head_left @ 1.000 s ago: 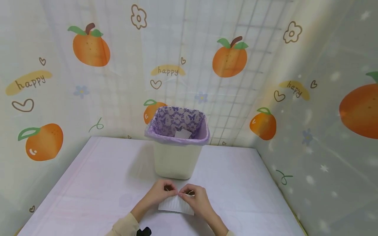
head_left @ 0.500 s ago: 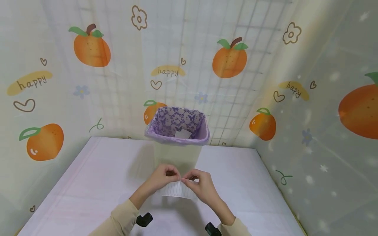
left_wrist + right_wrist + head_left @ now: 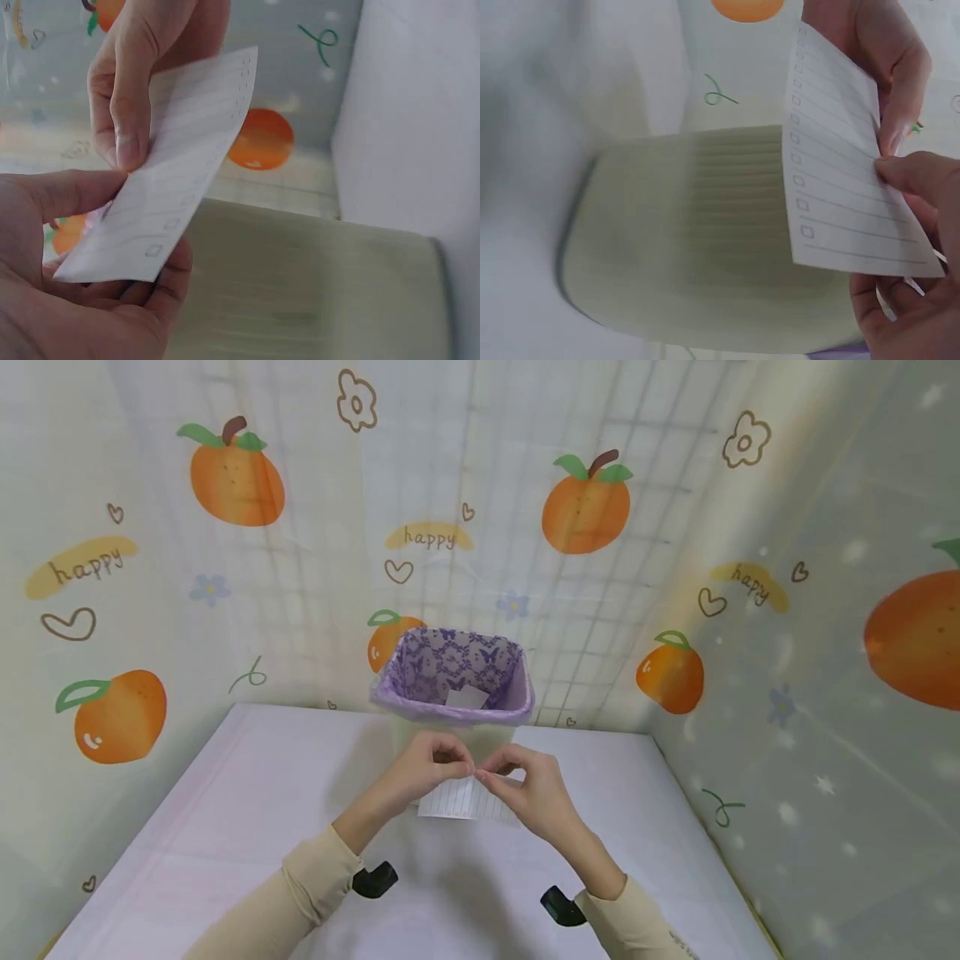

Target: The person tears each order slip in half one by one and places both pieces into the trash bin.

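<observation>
A white checklist sheet (image 3: 448,800), ruled with lines and a column of small boxes, hangs upright between both hands. My left hand (image 3: 412,770) pinches its upper edge near the middle between thumb and fingers. Right beside it, my right hand (image 3: 542,792) pinches the same edge, thumb tips almost meeting. In the left wrist view the paper (image 3: 187,142) looks whole and slightly bent. The boxes show clearly on the paper (image 3: 829,172) in the right wrist view. Behind the hands stands a cream bin (image 3: 491,739) with a purple patterned liner (image 3: 450,718).
Inside the bin lies a white piece of paper (image 3: 467,697). A white-covered table (image 3: 285,793) lies beneath, with a fruit-print curtain (image 3: 315,485) behind and at both sides. Black wrist devices (image 3: 375,880) show below the cuffs.
Both hands have lifted the sheet and carried it forward, from low over the table to in front of the bin. Their pinching hold stays the same, and the bin has not moved.
</observation>
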Demonstrator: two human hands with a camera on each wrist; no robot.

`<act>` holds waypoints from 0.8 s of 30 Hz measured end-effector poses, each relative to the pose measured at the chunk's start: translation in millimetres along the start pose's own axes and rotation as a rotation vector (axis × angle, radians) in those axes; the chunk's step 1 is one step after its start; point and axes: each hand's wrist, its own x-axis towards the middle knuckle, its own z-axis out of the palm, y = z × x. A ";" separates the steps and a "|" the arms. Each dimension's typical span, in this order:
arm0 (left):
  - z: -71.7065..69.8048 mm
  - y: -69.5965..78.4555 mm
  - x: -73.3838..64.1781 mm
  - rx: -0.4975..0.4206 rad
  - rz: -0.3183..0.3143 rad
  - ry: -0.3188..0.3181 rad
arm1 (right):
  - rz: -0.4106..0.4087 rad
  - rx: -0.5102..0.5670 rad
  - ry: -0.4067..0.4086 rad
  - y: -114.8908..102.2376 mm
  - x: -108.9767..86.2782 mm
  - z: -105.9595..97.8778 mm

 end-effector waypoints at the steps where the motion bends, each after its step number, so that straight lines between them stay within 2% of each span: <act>1: -0.7 5.7 2.9 0.011 0.003 0.002 | -0.005 0.001 0.005 -1.9 2.7 -4.0; 6: -6.9 35.6 13.5 0.051 0.018 -0.005 | -0.025 0.002 0.022 -13.1 16.6 -22.0; 10: -13.5 53.1 21.7 0.048 0.028 -0.006 | -0.048 -0.009 0.029 -22.0 29.4 -34.1; 24: -37.6 93.9 48.4 0.008 0.016 0.010 | -0.114 -0.016 0.066 -43.4 72.9 -60.1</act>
